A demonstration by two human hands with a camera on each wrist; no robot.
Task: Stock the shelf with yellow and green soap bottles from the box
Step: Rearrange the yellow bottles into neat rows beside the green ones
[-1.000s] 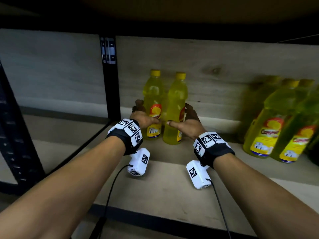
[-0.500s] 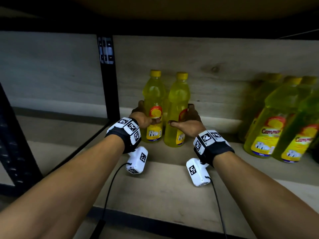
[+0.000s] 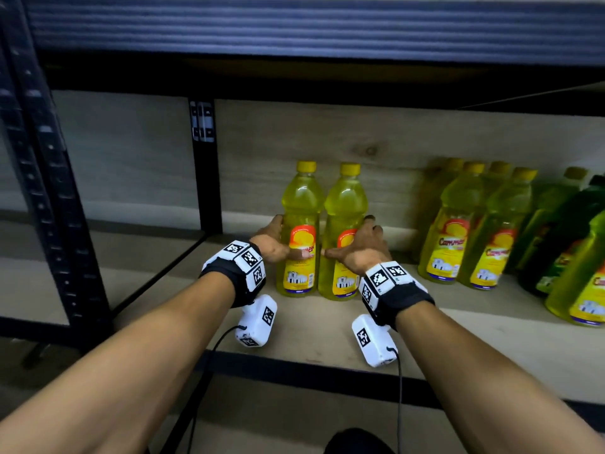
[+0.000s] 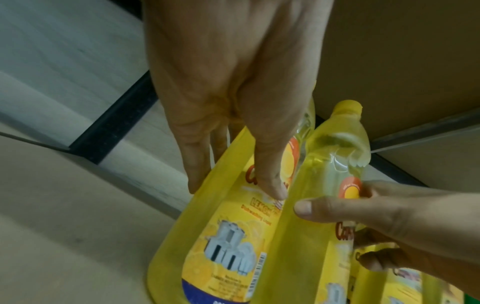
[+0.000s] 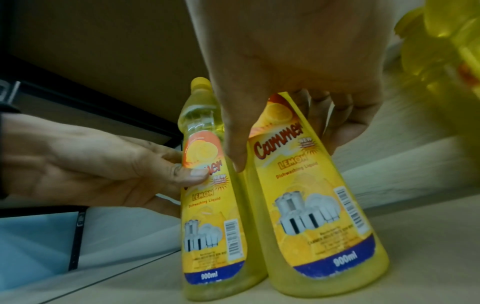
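Two yellow soap bottles with yellow caps stand upright, side by side, on the wooden shelf board (image 3: 314, 335) near its back wall. My left hand (image 3: 284, 241) grips the left bottle (image 3: 299, 204) at label height, thumb on the front, fingers round the far side. My right hand (image 3: 355, 244) grips the right bottle (image 3: 345, 204) the same way. The left wrist view shows my left hand (image 4: 233, 187) on the left bottle (image 4: 223, 246). In the right wrist view my right hand (image 5: 283, 148) wraps the right bottle (image 5: 317, 205), beside the left bottle (image 5: 207, 222).
Further right on the same board stands a group of several yellow bottles (image 3: 465, 224), then green bottles (image 3: 556, 231) at the frame's edge. A black upright post (image 3: 206, 165) rises left of my hands. The upper shelf (image 3: 294, 31) hangs low overhead. A black rail (image 3: 311, 375) edges the front.
Both hands keep their hold on the bottles. The right bottle, slightly tilted before, now stands straight against the left one. My head has pulled back, showing more of the shelf.
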